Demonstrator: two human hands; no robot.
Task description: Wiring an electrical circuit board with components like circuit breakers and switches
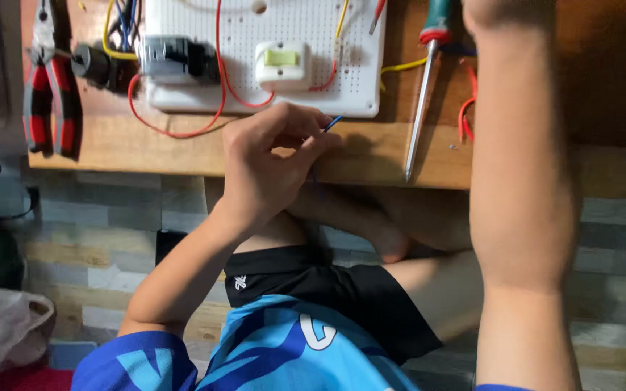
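My left hand (pixel 273 156) hovers over the front edge of a wooden board (pixel 146 148) and pinches the end of a thin blue wire (pixel 332 123) between thumb and fingers. Just beyond it lies a white perforated panel (pixel 313 87) carrying a white switch (pixel 280 65), a grey-and-black component (pixel 175 58) and red and yellow wires. My right forearm (pixel 519 166) reaches up past the board; my right hand is cut off by the top edge of the frame. A long screwdriver (pixel 422 101) with a green-and-red handle lies beside that forearm.
Red-handled pliers (pixel 51 87) lie at the board's left end. A loose red wire (pixel 466 108) curls at the right. My crossed legs, black shorts and blue shirt fill the foreground. A crumpled plastic bag (pixel 1 333) lies on the plank floor at lower left.
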